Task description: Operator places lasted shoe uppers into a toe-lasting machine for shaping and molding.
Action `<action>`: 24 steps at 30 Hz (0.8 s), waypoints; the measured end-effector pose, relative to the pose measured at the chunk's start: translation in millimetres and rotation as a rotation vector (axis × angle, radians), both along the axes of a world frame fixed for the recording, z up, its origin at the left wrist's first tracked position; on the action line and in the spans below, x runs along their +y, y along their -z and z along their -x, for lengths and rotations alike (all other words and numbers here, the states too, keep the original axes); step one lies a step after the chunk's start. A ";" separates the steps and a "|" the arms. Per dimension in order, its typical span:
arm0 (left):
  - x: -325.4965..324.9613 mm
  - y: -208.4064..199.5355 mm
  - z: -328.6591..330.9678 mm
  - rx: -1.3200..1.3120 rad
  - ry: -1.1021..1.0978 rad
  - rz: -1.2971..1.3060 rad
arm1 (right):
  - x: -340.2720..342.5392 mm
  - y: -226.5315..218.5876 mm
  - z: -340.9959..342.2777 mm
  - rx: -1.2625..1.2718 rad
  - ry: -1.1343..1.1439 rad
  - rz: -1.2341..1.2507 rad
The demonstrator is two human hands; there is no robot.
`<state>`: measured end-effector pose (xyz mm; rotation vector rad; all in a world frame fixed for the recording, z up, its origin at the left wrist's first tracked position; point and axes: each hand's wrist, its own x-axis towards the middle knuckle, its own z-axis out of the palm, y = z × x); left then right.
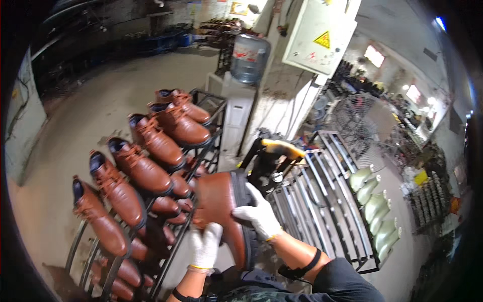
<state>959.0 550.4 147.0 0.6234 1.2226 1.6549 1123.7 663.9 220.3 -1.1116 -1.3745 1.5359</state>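
Note:
Upright in front of me is a brown leather shoe point(220, 190) with a thick black sole, its sole side turned to the right. My right hand point(259, 215), in a white knit glove, grips it along the sole edge, thumb across the side. My left hand point(205, 246), gloved the same way, closes on the lower left part of the upper; some of its fingertips are hidden. Just to the left, a row of matching brown lace-up shoes point(145, 172) sits on top of a black metal rack point(86, 261), with more shoes on the levels below.
On my right stands a metal-barred rack point(317, 196) with pale green shoe lasts point(378, 214) along its far side. Ahead are a pillar point(279, 95), a water dispenser point(237, 118) with a blue bottle point(250, 58), and an electrical box point(319, 38). A large fan point(358, 121) stands farther right.

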 end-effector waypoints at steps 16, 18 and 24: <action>168.0 108.8 -138.3 0.610 0.667 0.001 | 174.7 14.2 -233.6 -0.466 0.482 -0.122; 172.2 138.2 -114.8 0.812 0.685 -0.037 | 179.8 -10.1 -212.2 -0.556 0.417 -0.108; 236.3 48.6 -135.5 0.395 0.532 0.201 | 186.5 -37.2 -151.7 -1.272 0.256 -0.387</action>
